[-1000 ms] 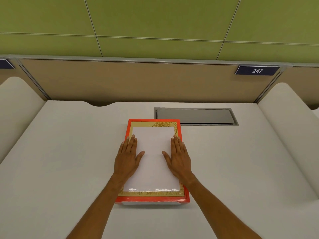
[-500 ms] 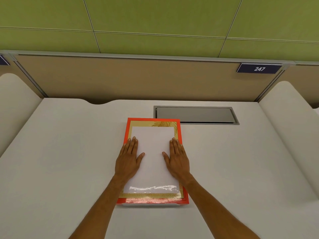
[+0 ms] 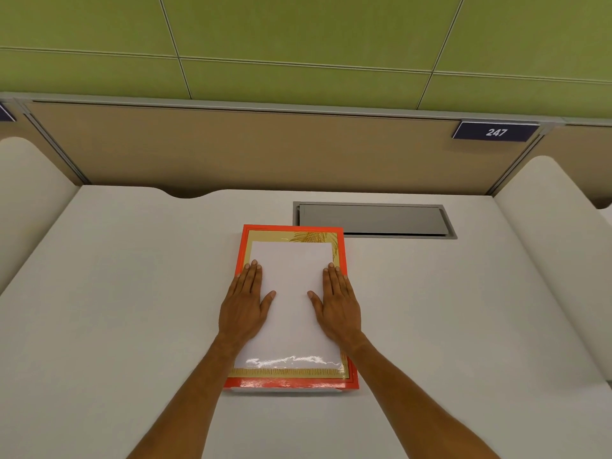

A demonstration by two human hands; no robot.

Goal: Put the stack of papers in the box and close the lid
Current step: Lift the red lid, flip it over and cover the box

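The flat rectangular box with its orange-red, gold-bordered glossy lid [image 3: 291, 236] closed lies mid-desk, nearer the far edge of the pale grey desk [image 3: 116, 293]. The left hand [image 3: 245, 301] and right hand [image 3: 337, 303] rest flat on the lid, fingers spread out, gripping nothing. A grey cable hatch [image 3: 374, 220] sits just beyond the box's far right corner.

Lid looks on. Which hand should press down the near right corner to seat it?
Right. The right hand lies flat along the lid's right edge, its wrist beside that corner; the left hand lies across on the left edge.
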